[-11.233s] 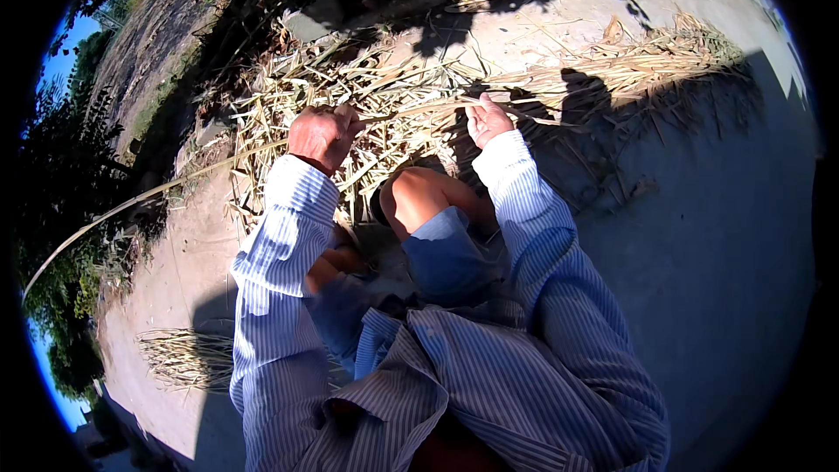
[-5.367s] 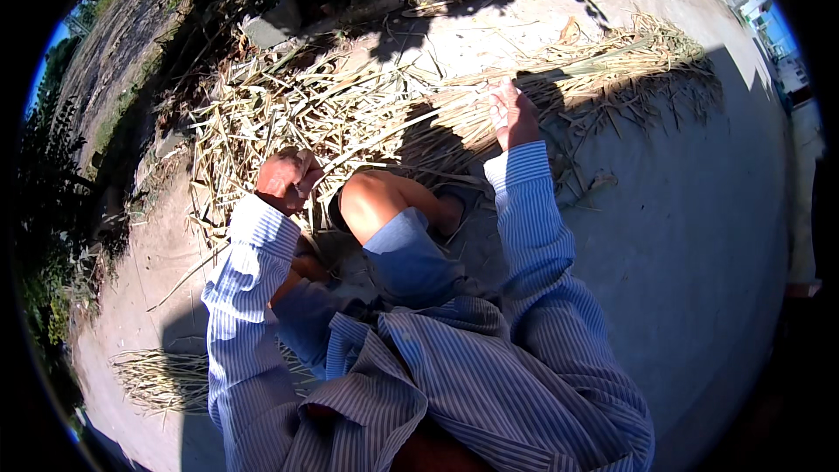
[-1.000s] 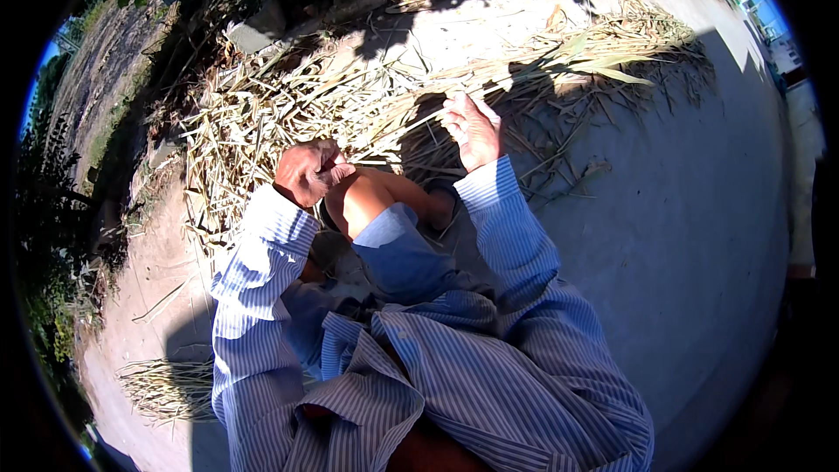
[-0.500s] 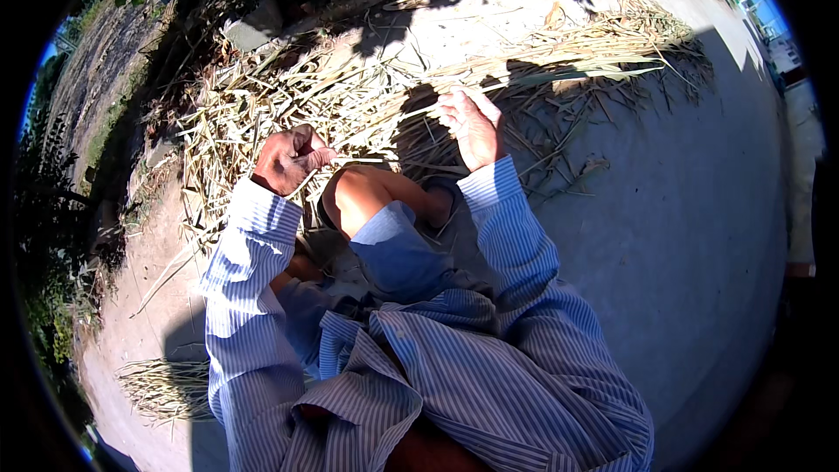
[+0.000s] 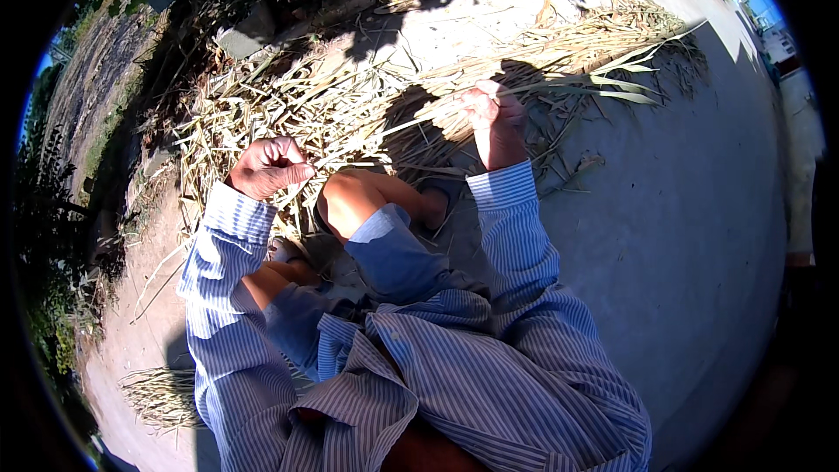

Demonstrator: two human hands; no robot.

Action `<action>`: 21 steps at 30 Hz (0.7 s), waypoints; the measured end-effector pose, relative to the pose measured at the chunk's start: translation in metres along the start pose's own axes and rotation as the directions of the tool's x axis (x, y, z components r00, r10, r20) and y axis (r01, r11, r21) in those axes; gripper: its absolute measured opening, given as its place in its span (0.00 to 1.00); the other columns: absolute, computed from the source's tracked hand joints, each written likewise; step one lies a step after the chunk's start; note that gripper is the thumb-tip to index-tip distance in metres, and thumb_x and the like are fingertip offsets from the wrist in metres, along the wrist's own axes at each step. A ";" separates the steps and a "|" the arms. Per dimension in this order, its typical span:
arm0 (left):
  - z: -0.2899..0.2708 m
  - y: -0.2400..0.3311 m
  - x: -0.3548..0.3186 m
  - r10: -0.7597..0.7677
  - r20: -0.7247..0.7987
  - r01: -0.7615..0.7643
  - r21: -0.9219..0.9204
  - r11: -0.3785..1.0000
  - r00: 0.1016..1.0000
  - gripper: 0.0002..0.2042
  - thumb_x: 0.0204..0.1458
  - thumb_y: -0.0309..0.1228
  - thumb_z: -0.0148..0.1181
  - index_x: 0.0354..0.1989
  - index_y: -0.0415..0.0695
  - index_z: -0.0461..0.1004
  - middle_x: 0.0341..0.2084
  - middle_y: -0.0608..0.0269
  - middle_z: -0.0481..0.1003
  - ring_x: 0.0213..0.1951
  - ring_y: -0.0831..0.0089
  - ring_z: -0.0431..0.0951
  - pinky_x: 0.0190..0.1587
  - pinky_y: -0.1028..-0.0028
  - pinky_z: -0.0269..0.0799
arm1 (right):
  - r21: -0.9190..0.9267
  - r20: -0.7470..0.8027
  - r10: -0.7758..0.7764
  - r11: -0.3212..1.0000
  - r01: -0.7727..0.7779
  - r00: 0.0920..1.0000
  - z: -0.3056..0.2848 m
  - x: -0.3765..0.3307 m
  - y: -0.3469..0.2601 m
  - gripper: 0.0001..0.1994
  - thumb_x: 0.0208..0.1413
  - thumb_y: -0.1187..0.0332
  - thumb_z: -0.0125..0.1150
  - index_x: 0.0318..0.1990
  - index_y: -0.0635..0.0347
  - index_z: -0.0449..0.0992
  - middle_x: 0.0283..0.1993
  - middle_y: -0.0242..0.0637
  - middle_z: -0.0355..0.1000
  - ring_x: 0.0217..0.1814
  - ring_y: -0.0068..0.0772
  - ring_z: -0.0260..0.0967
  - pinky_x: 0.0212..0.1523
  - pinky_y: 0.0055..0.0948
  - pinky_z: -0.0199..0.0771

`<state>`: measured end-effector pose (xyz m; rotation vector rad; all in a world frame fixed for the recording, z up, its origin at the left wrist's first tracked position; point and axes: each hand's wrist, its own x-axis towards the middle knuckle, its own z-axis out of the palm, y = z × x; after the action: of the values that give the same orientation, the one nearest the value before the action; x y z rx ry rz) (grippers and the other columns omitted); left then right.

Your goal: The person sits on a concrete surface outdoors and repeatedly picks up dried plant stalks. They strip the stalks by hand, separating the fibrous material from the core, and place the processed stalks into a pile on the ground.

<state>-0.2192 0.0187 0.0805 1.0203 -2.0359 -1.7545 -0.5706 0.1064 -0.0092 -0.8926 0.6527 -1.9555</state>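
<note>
Long dry stalks with pale leaves run through the grip of my right hand, whose fingers are closed around them. Their leafy ends reach out to the right, and thin stalk pieces stick out on the left side toward my other hand. My left hand is at the near left edge of the straw pile, above my shins. Its thumb and forefinger are pressed together in a pinch; whether a thin strand lies between them I cannot make out. My bent knee is between the two hands.
A smaller straw bundle lies at the lower left on the pale concrete ground. Behind the pile sits a grey block, near dark branches and shade. Plants line the left edge.
My hands have moved farther apart: the left out to the left, the right to the right with the stalks. The leafy stalk ends have shifted right and fanned out.
</note>
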 end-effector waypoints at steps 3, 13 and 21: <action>-0.009 -0.011 -0.004 0.042 -0.035 -0.041 0.050 0.998 0.998 0.10 0.46 0.29 0.68 0.21 0.42 0.72 0.16 0.72 0.70 0.18 0.86 0.64 0.21 0.82 0.58 | 0.031 -0.096 -0.074 0.997 0.077 0.993 -0.026 0.005 -0.004 0.11 0.57 0.72 0.58 0.46 0.65 0.72 0.38 0.38 0.74 0.41 0.27 0.72 0.43 0.26 0.72; -0.016 -0.034 -0.011 -0.031 -0.044 0.034 0.062 0.997 0.999 0.11 0.46 0.30 0.69 0.21 0.42 0.72 0.16 0.71 0.71 0.19 0.85 0.66 0.22 0.81 0.60 | 0.150 -0.275 0.176 0.979 -0.139 0.945 -0.101 0.020 -0.047 0.12 0.57 0.65 0.60 0.45 0.60 0.73 0.37 0.30 0.75 0.36 0.19 0.72 0.35 0.20 0.75; -0.006 -0.027 -0.009 0.018 -0.049 -0.013 0.085 0.996 0.999 0.11 0.46 0.30 0.69 0.21 0.41 0.72 0.17 0.70 0.71 0.20 0.85 0.66 0.23 0.80 0.61 | 0.023 -0.264 0.303 0.951 -0.308 0.916 -0.043 0.007 -0.026 0.08 0.57 0.65 0.60 0.39 0.60 0.74 0.31 0.31 0.73 0.30 0.18 0.70 0.28 0.17 0.70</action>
<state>-0.2004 0.0191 0.0584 1.0592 -2.0980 -1.6309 -0.6201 0.1179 -0.0141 -0.5035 0.9096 -1.7978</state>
